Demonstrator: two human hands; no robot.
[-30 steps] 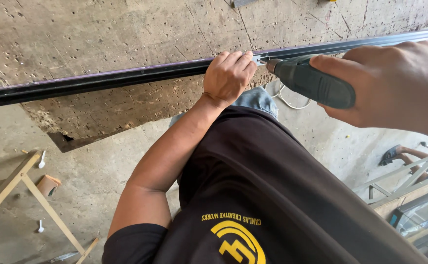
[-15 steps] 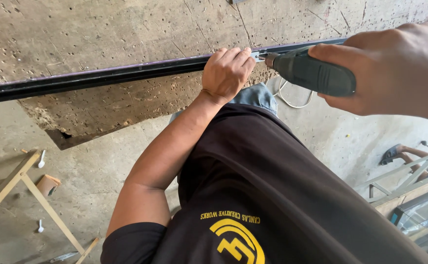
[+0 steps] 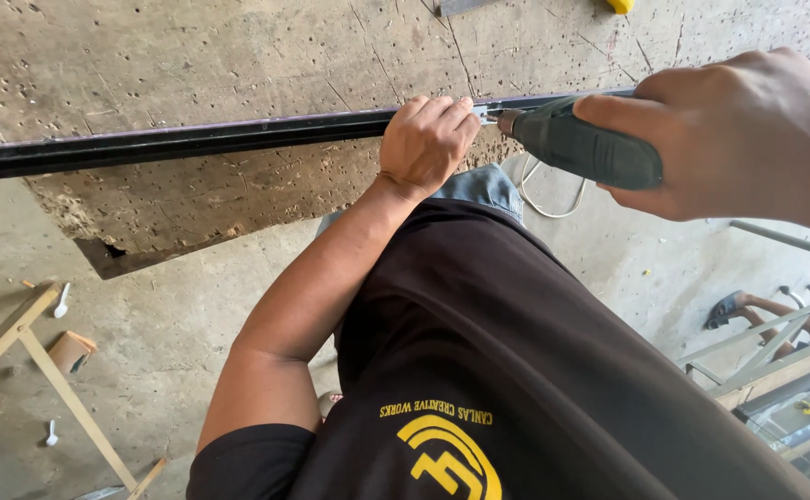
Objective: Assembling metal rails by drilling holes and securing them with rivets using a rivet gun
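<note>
The long black metal bar [image 3: 192, 141] runs across the upper frame, left to right, rising slightly; it looks stiff and light, so grip it beside the work point. Your left hand [image 3: 428, 143] is curled closed over it at centre. Your right hand [image 3: 747, 130], upper right, wraps the grey power tool [image 3: 581, 148], nose pointing left.

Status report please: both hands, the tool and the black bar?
Left hand grips black bar. Right hand holds grey power tool, tip at bar beside left fingers. Nothing between.
</note>
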